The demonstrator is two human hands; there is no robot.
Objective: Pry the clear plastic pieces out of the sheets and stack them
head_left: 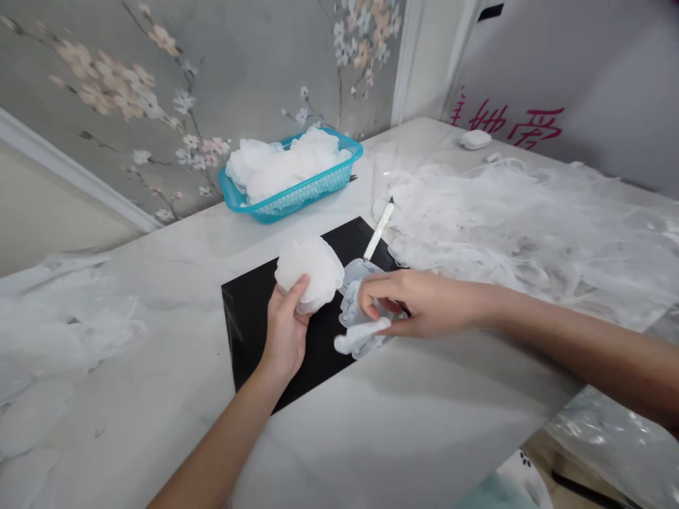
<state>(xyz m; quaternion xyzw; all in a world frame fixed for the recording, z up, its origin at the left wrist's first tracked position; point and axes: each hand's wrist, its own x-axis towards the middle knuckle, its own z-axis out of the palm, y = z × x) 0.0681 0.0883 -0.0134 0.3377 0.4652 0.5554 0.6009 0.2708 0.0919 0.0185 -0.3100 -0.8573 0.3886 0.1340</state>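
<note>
My left hand [286, 329] is closed round a stack of thin white scalloped pads [310, 272], its thumb pressed on the near side. To its right, my right hand [395, 300] pinches one white pad [361, 336], which is bent and tilted. Beneath that hand lie several translucent scalloped pieces [356, 272] with small marks along them, partly hidden by the fingers. Both hands are above a black mat [329, 367] on the white table. Tweezers with a pale handle [379, 230] rest at the mat's far right edge.
A blue basket [302, 187] heaped with white pads stands at the back. A wide tangle of white strips [509, 219] covers the right side. More white sheets [58, 332] lie at left. A white rounded object [475, 139] sits near the far edge. Clear plastic [615, 438] hangs low right.
</note>
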